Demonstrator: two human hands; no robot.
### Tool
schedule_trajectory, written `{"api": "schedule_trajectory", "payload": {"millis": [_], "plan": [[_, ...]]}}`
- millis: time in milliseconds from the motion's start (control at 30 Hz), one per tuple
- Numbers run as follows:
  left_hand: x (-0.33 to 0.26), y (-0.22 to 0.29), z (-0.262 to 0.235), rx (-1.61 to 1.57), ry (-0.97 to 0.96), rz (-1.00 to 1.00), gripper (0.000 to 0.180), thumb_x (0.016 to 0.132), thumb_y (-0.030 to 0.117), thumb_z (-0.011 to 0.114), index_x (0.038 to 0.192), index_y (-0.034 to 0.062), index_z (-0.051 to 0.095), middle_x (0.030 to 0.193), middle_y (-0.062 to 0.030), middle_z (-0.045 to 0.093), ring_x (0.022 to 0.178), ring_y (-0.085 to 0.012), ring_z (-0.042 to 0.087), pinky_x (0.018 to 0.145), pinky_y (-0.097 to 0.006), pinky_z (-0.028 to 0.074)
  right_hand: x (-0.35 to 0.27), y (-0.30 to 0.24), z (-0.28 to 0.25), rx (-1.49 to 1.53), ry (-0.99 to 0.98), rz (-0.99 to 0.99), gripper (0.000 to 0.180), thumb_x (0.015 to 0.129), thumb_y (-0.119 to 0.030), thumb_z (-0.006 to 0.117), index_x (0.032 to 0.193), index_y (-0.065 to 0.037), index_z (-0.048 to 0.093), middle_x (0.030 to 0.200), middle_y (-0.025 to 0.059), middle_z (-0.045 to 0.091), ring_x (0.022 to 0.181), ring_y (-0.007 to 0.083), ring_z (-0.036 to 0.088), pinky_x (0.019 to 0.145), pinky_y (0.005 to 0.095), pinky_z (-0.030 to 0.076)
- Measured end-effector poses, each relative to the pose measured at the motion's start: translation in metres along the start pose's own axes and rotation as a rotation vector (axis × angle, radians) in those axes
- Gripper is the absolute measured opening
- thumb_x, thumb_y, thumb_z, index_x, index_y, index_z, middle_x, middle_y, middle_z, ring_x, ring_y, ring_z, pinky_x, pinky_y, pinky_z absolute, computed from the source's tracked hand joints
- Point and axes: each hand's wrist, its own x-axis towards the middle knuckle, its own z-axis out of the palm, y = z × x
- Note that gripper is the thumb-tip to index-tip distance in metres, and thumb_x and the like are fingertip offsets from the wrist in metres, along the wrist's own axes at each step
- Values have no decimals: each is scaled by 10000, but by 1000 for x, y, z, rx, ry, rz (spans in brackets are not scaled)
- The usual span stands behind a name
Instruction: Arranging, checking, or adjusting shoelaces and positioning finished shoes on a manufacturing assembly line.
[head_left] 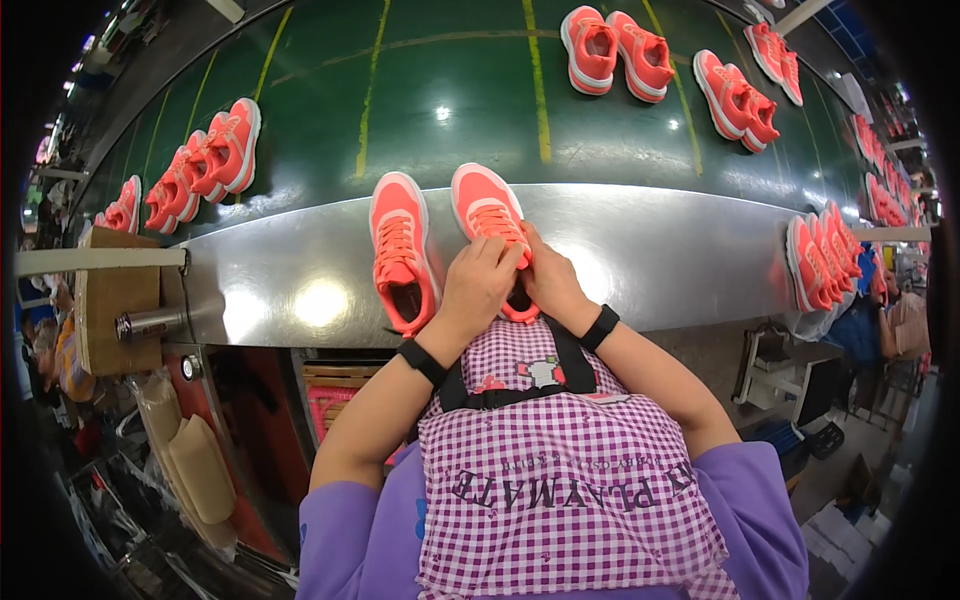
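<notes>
Two coral-pink sneakers with white soles lie side by side on the steel ledge, toes pointing away from me. The left sneaker [398,240] stands untouched, its laces threaded and its opening toward me. On the right sneaker [487,205] both my hands are at work. My left hand [478,288] is closed over the top of its laces and tongue, fingertips pinched together. Along its right side, my right hand [552,278] is wrapped, steadying the collar, with the fingers partly hidden. The heel of this sneaker shows just below my hands.
Beyond the steel ledge [680,235] runs a green conveyor belt [440,110] with yellow lines. More coral sneakers [235,150] stand at the left, others [590,50] at the far right. A sneaker row [808,265] sits on the ledge's right end. A cardboard box [120,310] is at left.
</notes>
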Motion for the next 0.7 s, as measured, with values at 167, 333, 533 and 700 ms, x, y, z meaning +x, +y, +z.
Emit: {"api": "schedule_trajectory", "payload": {"millis": [167,333,533,700], "plan": [[13,-2,1,-5,-131,177,241,692,91,600,920,16,616,876,-86,556,850,-245,575,667,-332,530,-6,9,13,3,107,-119,690,780,-27,583,1392,45,273,910,228,633,792,426,626,655,496,506],[25,-4,-5,-12,-252,296,184,684,57,608,862,11,614,895,-65,573,868,-244,581,706,-365,513,-2,14,22,-3,111,-99,698,784,-35,591,1391,50,258,902,220,634,798,435,624,650,497,507],[-9,6,-2,-118,114,-348,729,697,117,771,1315,-16,409,1154,-188,559,1079,-366,538,940,-441,425,-12,25,-10,531,-206,180,592,821,-106,621,1374,-3,437,1034,215,659,896,279,666,824,307,510],[-27,-12,23,-355,-167,-644,902,742,159,774,1419,-62,220,1243,-279,453,1125,-449,496,942,-446,434,3,2,-21,751,60,269,243,868,-140,628,1070,-18,686,923,118,693,816,169,653,744,277,506]]}}
